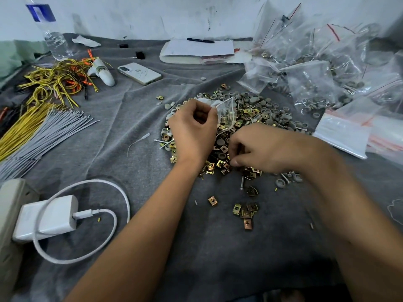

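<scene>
A heap of small brass clip nuts, grey round caps and screws [257, 114] lies on the grey cloth [135, 131]. My left hand [192, 131] holds a small clear zip bag [226, 110] by its rim above the heap, with a few parts inside it. My right hand [259, 149] rests low on the near side of the heap, its fingers curled and pinching among the brass clip nuts; what it pinches is hidden. A few loose clip nuts [245, 211] lie nearer to me.
Filled zip bags [322, 68] pile up at the right, with flat unused bags [344, 134] beside them. Yellow and grey cable ties [39, 127], a wire tangle [61, 81], a phone [139, 73], a charger with cable [48, 216], a water bottle [52, 35] and an envelope with a pen [196, 51] surround the heap.
</scene>
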Demonstrator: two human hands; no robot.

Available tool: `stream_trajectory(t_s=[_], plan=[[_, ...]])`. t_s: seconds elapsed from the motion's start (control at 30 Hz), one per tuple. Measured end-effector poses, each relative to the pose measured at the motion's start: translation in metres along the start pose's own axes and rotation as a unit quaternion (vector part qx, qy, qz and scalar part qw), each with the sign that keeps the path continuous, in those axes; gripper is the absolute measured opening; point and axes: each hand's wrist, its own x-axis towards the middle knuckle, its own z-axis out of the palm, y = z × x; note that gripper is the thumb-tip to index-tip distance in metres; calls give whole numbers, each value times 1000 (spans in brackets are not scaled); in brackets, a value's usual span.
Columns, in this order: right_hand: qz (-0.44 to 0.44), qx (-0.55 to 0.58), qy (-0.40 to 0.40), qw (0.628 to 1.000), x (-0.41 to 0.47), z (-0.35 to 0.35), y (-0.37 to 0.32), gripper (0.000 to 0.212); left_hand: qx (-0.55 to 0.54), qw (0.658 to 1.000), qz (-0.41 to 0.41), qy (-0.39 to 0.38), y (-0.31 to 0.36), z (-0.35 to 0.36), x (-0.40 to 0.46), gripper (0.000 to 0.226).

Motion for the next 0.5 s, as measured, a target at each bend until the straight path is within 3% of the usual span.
stream_trajectory(t_s=[0.2,0.5], plan=[[-29,202,111,973,-3,-3,9,17,8,1000,5,6,0,0,0,17],[-34,166,132,977,8,11,11,23,8,1000,5,2,1,-2,0,19]])
